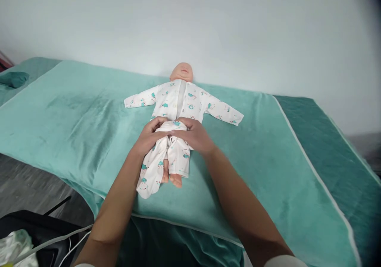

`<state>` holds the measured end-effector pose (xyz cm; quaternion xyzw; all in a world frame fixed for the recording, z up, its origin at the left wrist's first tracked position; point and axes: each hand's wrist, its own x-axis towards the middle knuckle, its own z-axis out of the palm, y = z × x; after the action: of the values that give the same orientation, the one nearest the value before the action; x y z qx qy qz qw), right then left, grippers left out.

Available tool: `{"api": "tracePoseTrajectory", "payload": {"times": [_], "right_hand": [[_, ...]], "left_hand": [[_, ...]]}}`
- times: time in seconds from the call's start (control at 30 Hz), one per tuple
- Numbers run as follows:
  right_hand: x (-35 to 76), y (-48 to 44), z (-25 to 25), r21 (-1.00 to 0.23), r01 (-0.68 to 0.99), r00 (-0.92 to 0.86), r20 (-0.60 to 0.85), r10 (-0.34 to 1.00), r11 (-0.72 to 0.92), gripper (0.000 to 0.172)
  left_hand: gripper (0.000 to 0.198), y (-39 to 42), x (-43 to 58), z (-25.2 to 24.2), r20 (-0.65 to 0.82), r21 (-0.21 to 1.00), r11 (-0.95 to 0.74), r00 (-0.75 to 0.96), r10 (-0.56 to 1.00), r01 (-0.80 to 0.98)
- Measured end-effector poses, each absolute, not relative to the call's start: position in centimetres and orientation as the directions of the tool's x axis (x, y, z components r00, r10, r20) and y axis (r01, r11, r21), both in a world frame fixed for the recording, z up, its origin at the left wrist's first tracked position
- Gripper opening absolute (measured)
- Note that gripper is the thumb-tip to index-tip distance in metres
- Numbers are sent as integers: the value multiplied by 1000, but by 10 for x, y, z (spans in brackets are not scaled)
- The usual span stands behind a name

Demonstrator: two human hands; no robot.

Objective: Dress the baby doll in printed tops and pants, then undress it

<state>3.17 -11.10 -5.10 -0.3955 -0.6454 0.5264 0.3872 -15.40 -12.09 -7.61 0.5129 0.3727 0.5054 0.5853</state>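
A baby doll (182, 73) lies on its back, head away from me. It wears a white baby jacket (193, 102) with a green and red print, sleeves stretched out to both sides. Matching baby trousers (178, 161) cover its hips and legs. My left hand (151, 135) is closed on the left side of the waistband, and my right hand (195, 135) grips the right side, thumbs meeting in the middle. Both feet (176, 180) show low down; the left trouser leg lies loose and reaches past them.
A green velvety cover (89, 116) with pale piping is spread over the bed, against a white wall (190, 20). At the lower left stand a black case-like object (44, 227), a white cloth (18, 247) and pale cables (59, 238) above a dark floor (35, 179).
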Motion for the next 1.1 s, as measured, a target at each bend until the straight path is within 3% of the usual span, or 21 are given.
{"api": "tracePoseTrajectory", "payload": {"times": [0.17,0.37,0.7,0.93,1.0,1.1], "right_hand": [[32,-114,-62,-979,-203,-231,40,972,-8,29],[30,-112,-61,-963,-269,-219,28,975,-32,36],[40,-111,-53,-991,-135,-414,44,909,-14,47],[43,-119,-35,-974,164,-676,4,737,155,40],[41,-122,-36,-979,154,-654,-1,757,132,30],[36,-122,-44,-999,-14,-463,34,886,30,19]], "left_hand": [[44,-126,-156,-70,53,988,-3,319,946,-156],[44,-123,-157,-79,32,974,38,296,955,-225],[45,-121,-154,-81,86,936,-2,223,971,-352],[50,-124,-157,-83,60,945,25,251,966,-325],[51,-126,-159,-81,68,962,6,258,964,-274],[58,-128,-161,-74,92,989,-51,296,951,-141]]}}
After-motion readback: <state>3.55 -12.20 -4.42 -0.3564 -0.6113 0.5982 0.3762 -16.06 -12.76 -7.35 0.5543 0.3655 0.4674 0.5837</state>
